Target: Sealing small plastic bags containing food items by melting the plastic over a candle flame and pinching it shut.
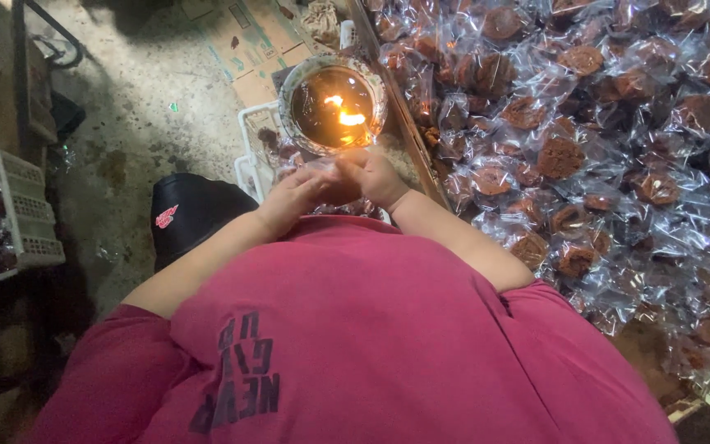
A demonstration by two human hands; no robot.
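My left hand (291, 197) and my right hand (378, 177) meet just below a round bowl (297, 78) of dark liquid with a small flame (348, 117) burning in it. Together they pinch a clear plastic packet (328, 174) holding a brown cake, with its edge close to the flame. Both sets of fingers are closed on the packet. My red shirt (355, 337) fills the lower part of the view and hides my lap.
A large pile of clear-wrapped brown cakes (585, 140) covers the surface to the right. A white plastic crate (18, 214) stands at the left, a black bag (191, 210) lies on the concrete floor, and flattened cardboard (248, 41) lies behind the bowl.
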